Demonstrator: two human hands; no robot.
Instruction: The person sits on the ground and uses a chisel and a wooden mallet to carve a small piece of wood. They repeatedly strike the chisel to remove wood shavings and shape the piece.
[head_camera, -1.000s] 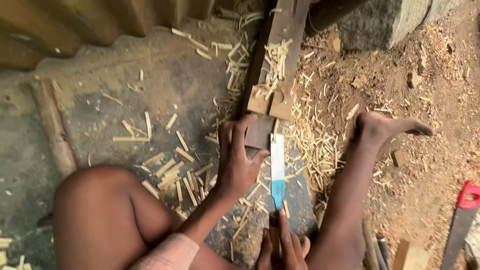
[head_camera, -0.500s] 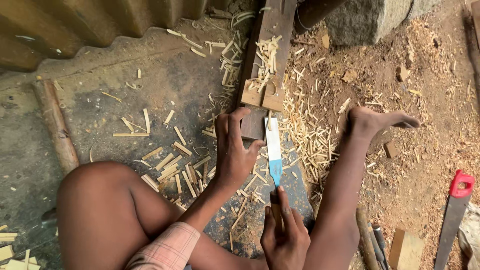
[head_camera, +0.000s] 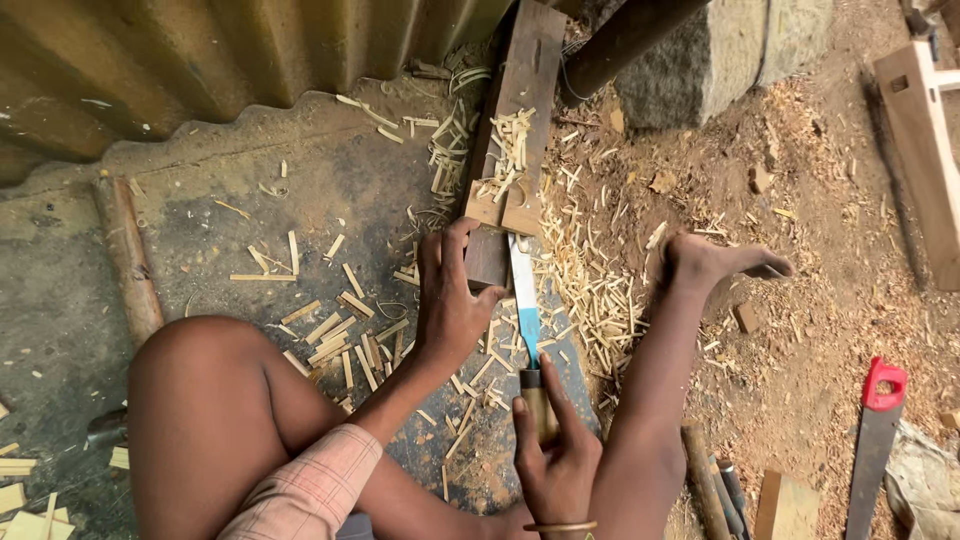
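The left hand (head_camera: 452, 300) sits clamped on a dark wood block (head_camera: 488, 258), fingers curled over its near end and thumb pressed along its right side, pinning it to the ground. Just to the right of that thumb lies the knife (head_camera: 524, 295), its blade running nearly straight away from the person, tip up against a pale wood piece (head_camera: 505, 210) resting on the long plank (head_camera: 520, 90). So block and blade run side by side, long axes almost parallel, both pointing away from the body toward the plank.

The right hand (head_camera: 555, 460) is closed around the knife's handle (head_camera: 540, 408), down near the person's lap, with the index finger stretched up along it. That puts the right hand at the near end of the blade's line and the left hand farther out, beside the blade's middle. The left is the nearer hand to the block; the right touches only the knife.

The blade edge is just beside the left thumb; whether it touches the block's side cannot be told.

Pale chips (head_camera: 600, 290) litter the ground on both sides. A bare foot (head_camera: 715, 262) rests right of the blade, and a red-handled saw (head_camera: 872, 440) lies well apart at the far right.
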